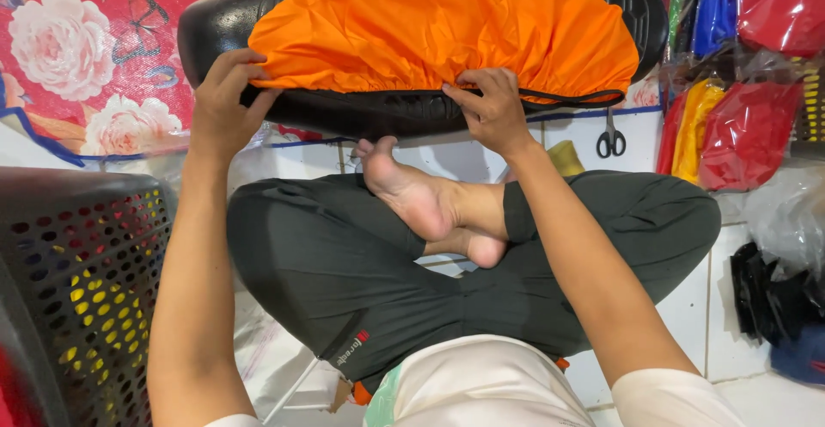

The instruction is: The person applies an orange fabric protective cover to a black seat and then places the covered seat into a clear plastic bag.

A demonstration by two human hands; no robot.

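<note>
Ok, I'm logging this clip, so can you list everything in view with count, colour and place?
seat: one, black, top centre, lying across the floor
cover: one, orange, stretched over the seat, black elastic hem
scissors: one pair, black handles, on the tiles right of the seat
floral sheet: one, red with pale roses, top left
basket: one, dark perforated plastic, left edge
bagged fabric: several packs, red, yellow, blue, right side
black bags: a pile, lower right
left hand: gripping the seat's left end
right hand: pinching the cover's hem
legs: crossed, dark trousers, bare feet
</note>
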